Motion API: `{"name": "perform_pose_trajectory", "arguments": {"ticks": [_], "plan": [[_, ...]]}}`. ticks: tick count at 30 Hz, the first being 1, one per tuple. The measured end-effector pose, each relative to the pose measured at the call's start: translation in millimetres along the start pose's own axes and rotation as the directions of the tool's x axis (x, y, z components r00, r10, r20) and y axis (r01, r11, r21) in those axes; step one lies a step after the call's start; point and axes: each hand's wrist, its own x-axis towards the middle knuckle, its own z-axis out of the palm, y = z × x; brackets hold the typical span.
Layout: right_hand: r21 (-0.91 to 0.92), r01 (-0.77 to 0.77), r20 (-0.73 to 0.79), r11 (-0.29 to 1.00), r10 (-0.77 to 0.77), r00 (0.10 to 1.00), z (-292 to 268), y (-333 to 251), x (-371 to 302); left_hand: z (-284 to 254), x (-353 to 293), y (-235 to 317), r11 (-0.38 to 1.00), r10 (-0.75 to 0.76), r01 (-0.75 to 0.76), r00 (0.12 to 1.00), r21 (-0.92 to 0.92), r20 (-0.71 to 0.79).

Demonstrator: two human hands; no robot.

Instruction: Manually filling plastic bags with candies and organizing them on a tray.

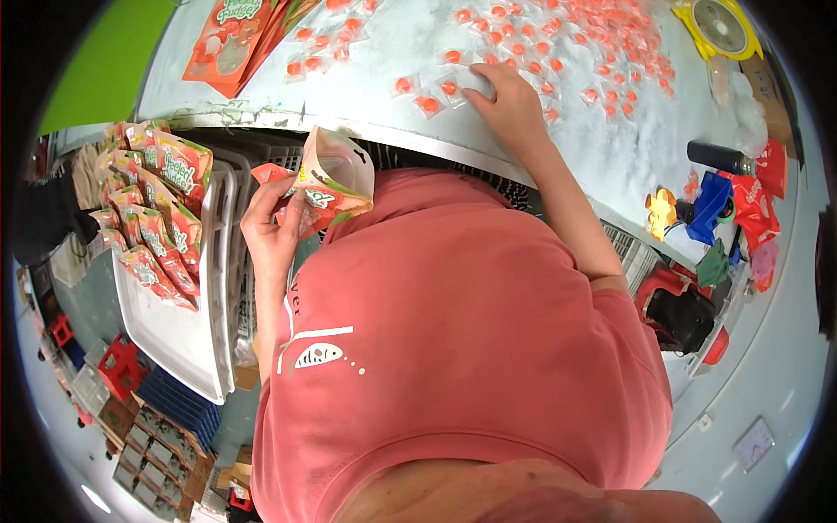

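My left hand [268, 228] grips an open orange-and-white candy pouch [329, 199] by its side, just off the table's front edge. The pouch's mouth is spread wide and tilted up, showing its pale inside; its contents are hidden. On the white table my right hand [508, 106] lies low among small wrapped orange candies [449, 88], thumb and forefinger apart. The fingertips are beside a few candies at the near edge of the spread, and no candy shows between them. Many more wrapped candies [610, 44] cover the table's far right.
Flat pouches [234, 39] are stacked at the table's far left. Filled pouches [157, 205] stand in a white crate [166, 327] to my left. A yellow round scale [720, 28] sits at the far right, with a black bottle [720, 158] and a blue object [711, 207] nearer.
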Motion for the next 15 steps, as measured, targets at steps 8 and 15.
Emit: {"name": "perform_pose_trajectory", "arguments": {"ticks": [8, 15], "plan": [[0.126, 0.038, 0.148, 0.991, -0.057, 0.987, 12, -10, 29, 0, 2, 2, 1.0, 0.001, -0.001, 1.0, 0.007, 0.009], [0.268, -0.072, 0.15, 0.961, 0.032, 0.988, -5, -22, 19, 0, -3, -5, 1.0, -0.004, 0.004, 1.0, 0.011, -0.006]]}}
